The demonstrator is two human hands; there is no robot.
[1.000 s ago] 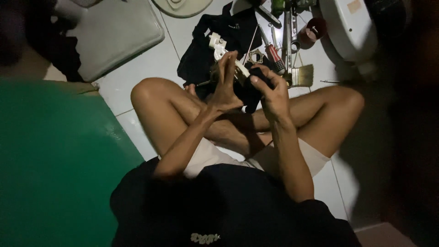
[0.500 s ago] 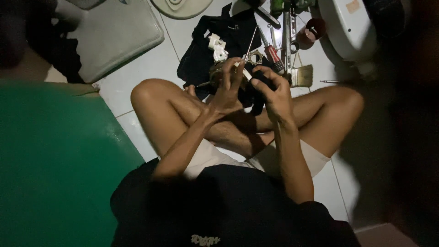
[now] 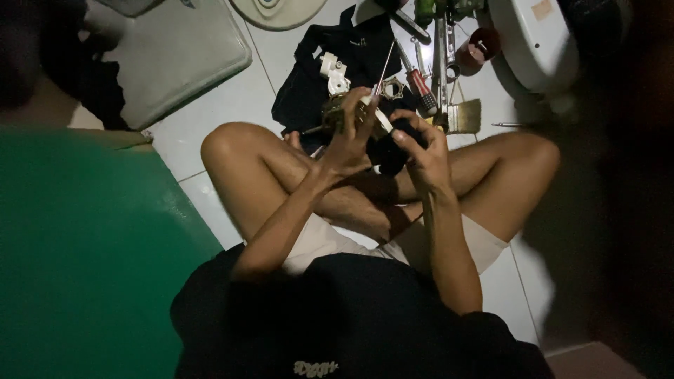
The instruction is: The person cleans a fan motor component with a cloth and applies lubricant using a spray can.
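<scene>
Seated cross-legged on the floor (image 3: pixel 232 91), the left hand (image 3: pixel 351 137) grips a brass part (image 3: pixel 338 112) over the knees while the right hand (image 3: pixel 420 151) clasps a dark piece (image 3: pixel 387 151), keeping both steady above the tools (image 3: pixel 435 77).

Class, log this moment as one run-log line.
left hand: holds brass part | right hand: grips dark part | screwdriver, brush on floor | seated cross-legged
</scene>
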